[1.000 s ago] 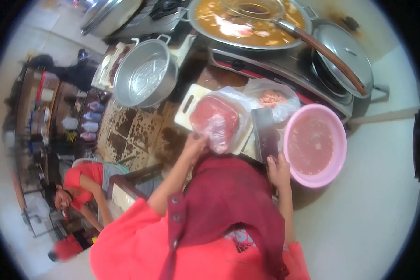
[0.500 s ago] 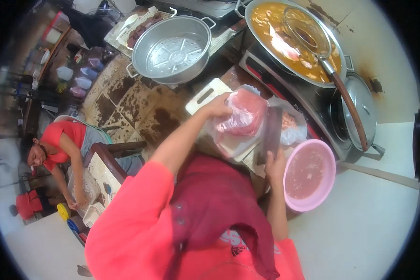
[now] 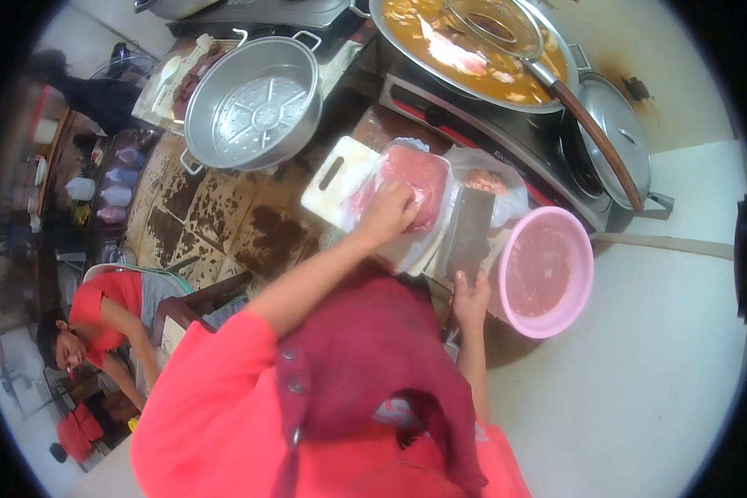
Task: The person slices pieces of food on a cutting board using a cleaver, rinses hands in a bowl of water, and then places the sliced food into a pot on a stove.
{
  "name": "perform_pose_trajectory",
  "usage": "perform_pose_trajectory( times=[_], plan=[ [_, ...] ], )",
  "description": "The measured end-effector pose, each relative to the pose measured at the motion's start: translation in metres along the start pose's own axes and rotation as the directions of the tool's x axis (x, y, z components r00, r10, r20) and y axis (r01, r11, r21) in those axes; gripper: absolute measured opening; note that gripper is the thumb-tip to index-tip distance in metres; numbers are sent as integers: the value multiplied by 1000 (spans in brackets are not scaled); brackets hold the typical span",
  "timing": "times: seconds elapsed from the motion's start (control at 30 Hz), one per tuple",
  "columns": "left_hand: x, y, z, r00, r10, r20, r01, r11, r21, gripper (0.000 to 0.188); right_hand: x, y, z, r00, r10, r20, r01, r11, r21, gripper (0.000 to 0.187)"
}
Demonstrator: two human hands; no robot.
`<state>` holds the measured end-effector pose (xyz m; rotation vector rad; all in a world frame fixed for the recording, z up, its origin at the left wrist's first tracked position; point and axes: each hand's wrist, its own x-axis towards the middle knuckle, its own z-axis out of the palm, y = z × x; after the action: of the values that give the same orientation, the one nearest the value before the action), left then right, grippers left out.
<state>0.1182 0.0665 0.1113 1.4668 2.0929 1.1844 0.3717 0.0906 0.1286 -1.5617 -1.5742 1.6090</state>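
Note:
A slab of raw pink-red meat (image 3: 419, 170) lies in an opened clear plastic bag (image 3: 434, 217) on a white cutting board (image 3: 328, 184) with a handle slot. My left hand (image 3: 390, 212) rests on the near left part of the meat, its fingers curled and bunched on the plastic. In my right hand (image 3: 471, 297) is the handle of a cleaver (image 3: 473, 228). Its broad dark blade points away from me, beside the meat's right side. Behind the blade, a second plastic bag (image 3: 510, 187) holds small pinkish pieces.
To the right stands a pink basin (image 3: 588, 270) of cloudy reddish liquid. A wide pan (image 3: 560, 106) of orange-brown stew, with a long-handled strainer (image 3: 593, 129) across it, sits on a stove (image 3: 490, 124). A perforated steamer pot (image 3: 253, 104) is far left; a co-worker (image 3: 112, 303) is at left.
My left hand has moved down from the meat's upper left edge onto its near side, and the meat lies flatter. The cleaver has shifted slightly left, with its broad face showing more.

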Motion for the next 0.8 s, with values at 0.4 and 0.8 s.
perform_pose_trajectory(
  times=[0.4,0.8],
  plan=[
    [14,13,-6,975,113,192,-180,908,379,13,0,-31,8,992,-82,96,80,997,19,17],
    [35,-7,-13,899,-299,320,327,944,-38,14,-12,-69,20,976,12,218,-30,996,83,8]
  ],
)
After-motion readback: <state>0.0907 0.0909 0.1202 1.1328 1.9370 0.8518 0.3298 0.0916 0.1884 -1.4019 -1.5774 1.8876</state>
